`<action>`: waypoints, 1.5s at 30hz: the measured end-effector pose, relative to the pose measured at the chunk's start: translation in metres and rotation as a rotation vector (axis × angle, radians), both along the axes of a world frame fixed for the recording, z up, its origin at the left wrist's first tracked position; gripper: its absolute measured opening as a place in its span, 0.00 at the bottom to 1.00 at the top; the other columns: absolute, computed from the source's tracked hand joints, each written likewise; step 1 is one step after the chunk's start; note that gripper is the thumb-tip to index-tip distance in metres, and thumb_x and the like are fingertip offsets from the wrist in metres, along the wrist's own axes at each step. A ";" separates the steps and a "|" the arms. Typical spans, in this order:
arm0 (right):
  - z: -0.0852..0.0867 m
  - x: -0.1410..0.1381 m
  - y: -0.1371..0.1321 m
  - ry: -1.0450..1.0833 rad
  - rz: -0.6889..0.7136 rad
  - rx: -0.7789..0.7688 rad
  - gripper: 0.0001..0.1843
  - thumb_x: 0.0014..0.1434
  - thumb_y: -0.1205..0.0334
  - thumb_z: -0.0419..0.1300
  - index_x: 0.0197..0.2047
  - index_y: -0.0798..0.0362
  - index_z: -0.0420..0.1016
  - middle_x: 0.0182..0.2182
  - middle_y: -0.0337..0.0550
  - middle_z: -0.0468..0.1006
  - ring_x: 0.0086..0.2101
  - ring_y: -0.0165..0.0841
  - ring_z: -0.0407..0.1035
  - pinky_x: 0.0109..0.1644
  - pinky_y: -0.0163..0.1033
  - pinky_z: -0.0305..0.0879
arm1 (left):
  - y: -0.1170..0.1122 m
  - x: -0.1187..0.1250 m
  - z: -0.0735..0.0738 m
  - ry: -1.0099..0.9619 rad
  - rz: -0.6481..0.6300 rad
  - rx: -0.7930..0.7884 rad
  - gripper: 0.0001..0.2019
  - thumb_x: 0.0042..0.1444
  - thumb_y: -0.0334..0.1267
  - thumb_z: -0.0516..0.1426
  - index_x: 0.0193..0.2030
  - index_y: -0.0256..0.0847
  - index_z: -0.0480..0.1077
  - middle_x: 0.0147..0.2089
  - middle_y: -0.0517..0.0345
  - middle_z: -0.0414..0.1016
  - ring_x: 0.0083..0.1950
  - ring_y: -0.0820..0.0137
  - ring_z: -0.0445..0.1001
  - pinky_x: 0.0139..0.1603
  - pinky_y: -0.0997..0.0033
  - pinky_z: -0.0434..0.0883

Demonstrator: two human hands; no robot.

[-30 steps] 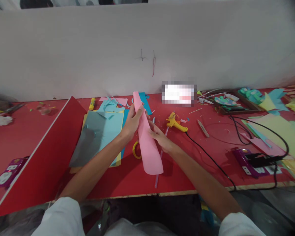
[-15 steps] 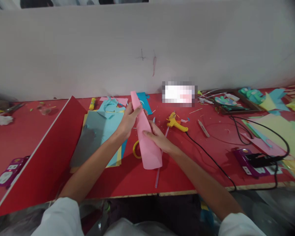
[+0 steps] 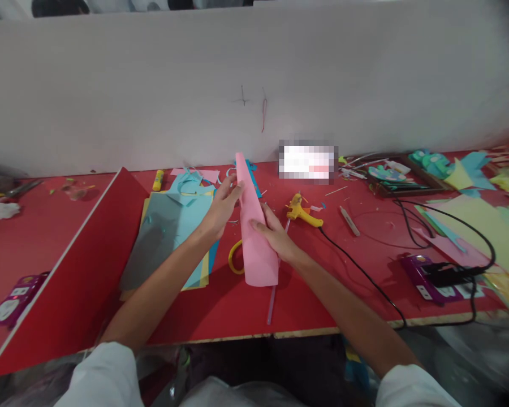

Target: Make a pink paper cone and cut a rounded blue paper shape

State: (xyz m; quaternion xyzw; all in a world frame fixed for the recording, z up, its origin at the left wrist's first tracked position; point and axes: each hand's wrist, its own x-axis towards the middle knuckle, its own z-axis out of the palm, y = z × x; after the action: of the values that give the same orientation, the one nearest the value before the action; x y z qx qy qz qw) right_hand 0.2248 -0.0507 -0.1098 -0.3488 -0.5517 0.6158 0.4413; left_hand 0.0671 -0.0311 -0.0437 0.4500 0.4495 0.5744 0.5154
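Observation:
A pink paper sheet (image 3: 254, 237) is rolled into a loose cone above the red table (image 3: 322, 294), narrow end pointing away. My left hand (image 3: 220, 212) grips its upper left side, fingers curled on the paper. Around the cone's middle, from the right, my right hand (image 3: 274, 234) wraps with fingers pressed on the pink surface. Beneath the cone lie a yellow tape ring (image 3: 234, 257) and a thin clear stick (image 3: 272, 299).
A stack of light blue, grey and yellow paper sheets (image 3: 173, 232) lies to the left. A yellow glue gun (image 3: 301, 212) with a black cord (image 3: 365, 277) lies to the right. A purple power strip (image 3: 428, 277), paper scraps and a yellow glue stick (image 3: 158, 180) are around. A white wall stands behind.
The cone has been rolled tighter and turned more upright. My right hand slid from beside the paper onto its middle. My left hand stayed near the top.

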 end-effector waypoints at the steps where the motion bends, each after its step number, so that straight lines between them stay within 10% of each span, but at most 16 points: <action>1: 0.000 0.000 0.000 -0.003 -0.002 0.009 0.33 0.60 0.45 0.69 0.66 0.42 0.71 0.61 0.45 0.77 0.64 0.44 0.68 0.70 0.50 0.67 | 0.001 0.000 -0.001 0.020 -0.011 0.013 0.16 0.61 0.51 0.67 0.48 0.44 0.74 0.50 0.52 0.81 0.50 0.65 0.79 0.47 0.69 0.76; 9: 0.000 -0.002 -0.009 0.245 0.186 -0.222 0.45 0.54 0.35 0.71 0.70 0.41 0.66 0.57 0.47 0.81 0.54 0.46 0.79 0.54 0.49 0.81 | 0.001 0.000 -0.001 -0.063 -0.096 -0.016 0.17 0.59 0.52 0.68 0.46 0.45 0.74 0.35 0.57 0.77 0.30 0.70 0.74 0.26 0.72 0.69; 14: 0.001 -0.004 -0.011 0.317 0.215 -0.338 0.48 0.51 0.45 0.76 0.71 0.41 0.62 0.46 0.43 0.85 0.38 0.42 0.82 0.41 0.47 0.83 | -0.004 0.001 0.007 -0.075 -0.179 -0.014 0.19 0.58 0.51 0.68 0.50 0.44 0.73 0.42 0.53 0.81 0.40 0.65 0.81 0.32 0.70 0.74; 19: 0.002 -0.004 -0.009 0.258 0.137 -0.297 0.41 0.54 0.48 0.75 0.68 0.41 0.68 0.52 0.42 0.83 0.42 0.39 0.80 0.44 0.43 0.82 | -0.007 0.002 0.010 -0.031 -0.200 0.036 0.21 0.56 0.49 0.70 0.51 0.43 0.71 0.45 0.53 0.82 0.49 0.62 0.82 0.48 0.65 0.78; 27: 0.008 0.005 -0.003 0.184 0.169 -0.173 0.34 0.62 0.31 0.63 0.64 0.41 0.74 0.56 0.44 0.82 0.51 0.41 0.78 0.54 0.46 0.78 | 0.003 -0.005 0.005 -0.178 -0.062 -0.051 0.19 0.54 0.43 0.71 0.48 0.43 0.71 0.36 0.60 0.77 0.37 0.68 0.80 0.37 0.69 0.76; 37: -0.016 0.037 0.003 0.281 -0.326 -0.136 0.10 0.58 0.54 0.67 0.32 0.47 0.72 0.21 0.31 0.64 0.21 0.27 0.56 0.21 0.33 0.52 | 0.036 -0.056 0.011 -0.513 0.284 0.173 0.12 0.58 0.35 0.68 0.38 0.46 0.68 0.30 0.65 0.70 0.33 0.74 0.74 0.46 0.71 0.78; 45: -0.007 0.010 -0.018 0.260 -0.315 -0.065 0.12 0.55 0.52 0.73 0.42 0.46 0.86 0.45 0.44 0.87 0.48 0.42 0.79 0.57 0.51 0.75 | 0.031 -0.048 0.014 -0.503 0.383 0.169 0.18 0.61 0.45 0.69 0.34 0.45 0.64 0.27 0.64 0.67 0.31 0.74 0.71 0.41 0.73 0.77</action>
State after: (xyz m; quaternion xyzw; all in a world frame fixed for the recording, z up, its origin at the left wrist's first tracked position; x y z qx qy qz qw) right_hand 0.2349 -0.0687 -0.1171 -0.3621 -0.4087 0.5965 0.5882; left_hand 0.0190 0.0001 -0.0294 0.2425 0.3353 0.7894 0.4534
